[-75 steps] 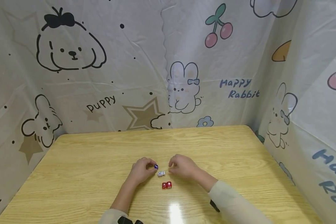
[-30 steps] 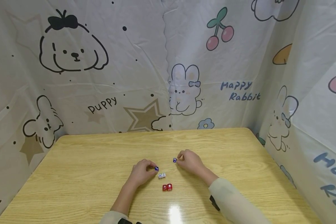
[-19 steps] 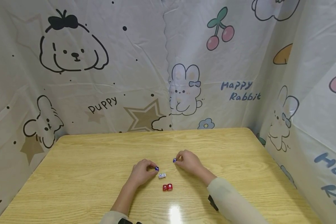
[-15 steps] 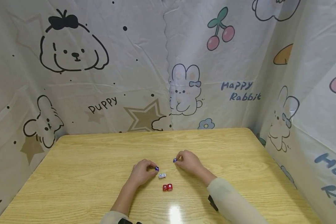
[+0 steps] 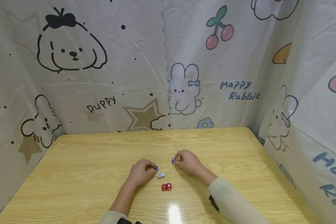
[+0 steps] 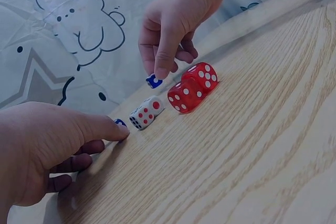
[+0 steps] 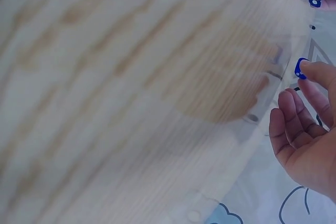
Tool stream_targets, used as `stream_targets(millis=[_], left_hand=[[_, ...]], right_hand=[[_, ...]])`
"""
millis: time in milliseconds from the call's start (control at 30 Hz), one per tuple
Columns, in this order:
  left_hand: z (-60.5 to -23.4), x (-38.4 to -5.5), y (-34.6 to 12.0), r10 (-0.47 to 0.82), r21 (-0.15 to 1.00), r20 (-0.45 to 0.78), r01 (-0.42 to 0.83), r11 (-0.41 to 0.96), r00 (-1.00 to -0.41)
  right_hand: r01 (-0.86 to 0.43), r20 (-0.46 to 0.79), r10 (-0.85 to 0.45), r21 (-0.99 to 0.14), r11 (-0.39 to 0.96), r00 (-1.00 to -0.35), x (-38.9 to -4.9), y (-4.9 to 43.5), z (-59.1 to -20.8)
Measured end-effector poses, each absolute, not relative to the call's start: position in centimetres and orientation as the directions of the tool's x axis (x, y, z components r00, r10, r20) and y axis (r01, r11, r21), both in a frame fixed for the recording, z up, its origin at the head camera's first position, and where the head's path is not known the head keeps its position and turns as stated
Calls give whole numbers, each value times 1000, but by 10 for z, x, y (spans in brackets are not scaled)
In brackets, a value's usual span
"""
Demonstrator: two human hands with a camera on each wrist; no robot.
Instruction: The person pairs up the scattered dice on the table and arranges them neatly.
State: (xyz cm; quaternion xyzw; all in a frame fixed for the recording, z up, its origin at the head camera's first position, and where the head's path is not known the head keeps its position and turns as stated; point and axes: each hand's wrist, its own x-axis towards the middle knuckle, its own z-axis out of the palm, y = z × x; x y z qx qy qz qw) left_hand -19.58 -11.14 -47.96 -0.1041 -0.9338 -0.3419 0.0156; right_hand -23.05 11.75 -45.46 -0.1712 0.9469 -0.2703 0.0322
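Note:
My left hand [image 5: 141, 171] pinches a small blue die [image 5: 156, 168] between thumb and forefinger, low over the table beside two white dice [image 5: 161, 175]. In the left wrist view that blue die [image 6: 120, 123] is mostly covered by the fingers. Farther back and to the right, my right hand [image 5: 188, 161] pinches a second blue die [image 5: 173, 160] by its fingertips. The right wrist view shows this blue die [image 7: 301, 68] held above the table, its other fingers loosely curled. Two larger red dice [image 5: 166, 187] sit side by side on the table, nearer to me than the white pair.
A light wood-grain table [image 5: 100, 152] lies under both hands, with a bright glare spot near its front. Patterned fabric [image 5: 145, 71] hangs behind the table and along its sides.
Since the earliest frame, my right hand has moved back and to the right, and a blue die now shows at its fingertips. The left hand, white dice and red dice have stayed in place.

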Motion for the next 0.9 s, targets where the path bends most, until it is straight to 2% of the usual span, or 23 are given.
stream_targets(millis=[900], left_hand=[[-483, -199, -111, 180, 628, 86, 193, 754, -980]], right_hand=[[-389, 24, -435, -493, 778, -900, -227, 108, -455]])
